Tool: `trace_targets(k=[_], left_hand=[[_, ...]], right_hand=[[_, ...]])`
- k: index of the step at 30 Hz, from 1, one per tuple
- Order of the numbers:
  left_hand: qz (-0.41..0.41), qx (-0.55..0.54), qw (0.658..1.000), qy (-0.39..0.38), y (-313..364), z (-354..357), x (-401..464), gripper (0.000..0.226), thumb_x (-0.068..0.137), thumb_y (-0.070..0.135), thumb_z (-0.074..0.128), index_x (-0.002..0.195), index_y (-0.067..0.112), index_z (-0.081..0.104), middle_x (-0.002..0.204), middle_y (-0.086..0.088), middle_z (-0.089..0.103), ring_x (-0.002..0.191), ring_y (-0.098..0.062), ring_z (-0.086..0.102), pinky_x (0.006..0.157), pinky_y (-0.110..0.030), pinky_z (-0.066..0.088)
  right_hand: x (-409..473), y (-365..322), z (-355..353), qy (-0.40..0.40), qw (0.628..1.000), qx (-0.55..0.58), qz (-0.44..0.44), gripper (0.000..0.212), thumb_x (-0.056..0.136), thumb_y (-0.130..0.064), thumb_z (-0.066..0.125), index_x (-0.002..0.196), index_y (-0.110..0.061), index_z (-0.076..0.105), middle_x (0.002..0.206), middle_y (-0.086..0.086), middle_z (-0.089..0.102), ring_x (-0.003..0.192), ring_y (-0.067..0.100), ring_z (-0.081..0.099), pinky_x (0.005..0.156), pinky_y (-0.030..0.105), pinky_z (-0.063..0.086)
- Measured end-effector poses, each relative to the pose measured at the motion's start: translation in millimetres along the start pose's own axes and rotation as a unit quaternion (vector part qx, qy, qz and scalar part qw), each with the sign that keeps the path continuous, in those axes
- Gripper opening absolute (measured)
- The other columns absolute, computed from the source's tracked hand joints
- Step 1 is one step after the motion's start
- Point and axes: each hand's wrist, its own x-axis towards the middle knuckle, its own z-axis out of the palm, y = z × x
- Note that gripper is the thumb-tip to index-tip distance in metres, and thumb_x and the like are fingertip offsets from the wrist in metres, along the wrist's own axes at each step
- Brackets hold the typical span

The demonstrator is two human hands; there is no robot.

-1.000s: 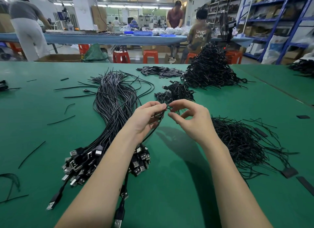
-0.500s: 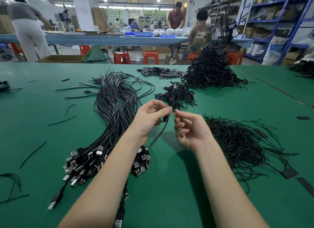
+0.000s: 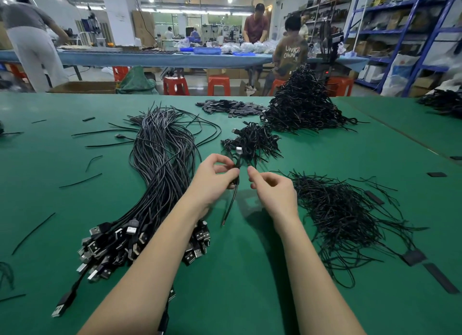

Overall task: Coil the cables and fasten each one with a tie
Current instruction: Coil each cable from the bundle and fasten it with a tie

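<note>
My left hand (image 3: 215, 177) pinches a small coiled black cable (image 3: 237, 168) just above the green table (image 3: 250, 292); the cable's loose tail (image 3: 228, 209) hangs down to the mat. My right hand (image 3: 272, 192) is just right of the coil, a small gap away. Its fingers are curled with the index tip toward the coil, and I cannot tell whether they pinch a tie. A loose heap of thin black ties (image 3: 337, 209) lies under and right of that hand. A long bundle of uncoiled USB cables (image 3: 160, 172) lies to the left, plugs (image 3: 112, 244) toward me.
A small pile of coiled cables (image 3: 250, 139) sits just beyond my hands, with a tall heap of them (image 3: 302, 109) behind it. Flat black strips (image 3: 232, 107) lie at the back. Stray ties (image 3: 80, 181) dot the left. Several people work at a blue table (image 3: 150, 58) beyond.
Both hands have moved slightly away from me toward the small pile. The right hand's fingertips, at the coil half a second ago, now stand a little apart from it.
</note>
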Motion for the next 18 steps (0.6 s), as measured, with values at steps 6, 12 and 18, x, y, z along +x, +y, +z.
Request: trace_targets(k=[6, 12, 18], left_hand=[[0.008, 0.126, 0.987, 0.097, 2.6, 22.3, 72.3, 0.008, 0.092, 0.017, 0.067, 0.089, 0.016, 0.06, 0.104, -0.014, 0.071, 0.091, -0.028, 0.071, 0.085, -0.038, 0.057], [-0.003, 0.294, 0.956, 0.011, 10.8, 40.3, 123.5, 0.025, 0.098, 0.031, 0.061, 0.111, 0.012, 0.071, 0.114, -0.006, 0.071, 0.106, -0.022, 0.062, 0.088, -0.025, 0.044], [0.065, 0.315, 0.947, -0.011, 10.5, 27.0, 96.5, 0.029, 0.098, 0.031, 0.06, 0.119, 0.014, 0.072, 0.124, -0.002, 0.068, 0.117, -0.019, 0.06, 0.099, -0.026, 0.043]], right_hand=[[4.6, 4.9, 3.3, -0.049, 0.999, 0.001, 0.019, 0.035, 0.091, -0.053, 0.066, 0.074, -0.024, 0.078, 0.073, -0.014, 0.075, 0.076, 0.004, 0.065, 0.068, 0.025, 0.044], [13.3, 9.6, 2.0, -0.062, 0.997, 0.005, 0.035, 0.03, 0.091, -0.048, 0.066, 0.074, -0.026, 0.078, 0.071, -0.02, 0.073, 0.08, 0.001, 0.066, 0.069, 0.024, 0.045], [15.6, 11.2, 1.8, -0.072, 0.997, 0.009, 0.04, 0.025, 0.09, -0.041, 0.067, 0.074, -0.026, 0.078, 0.07, -0.019, 0.073, 0.08, 0.002, 0.064, 0.069, 0.025, 0.044]])
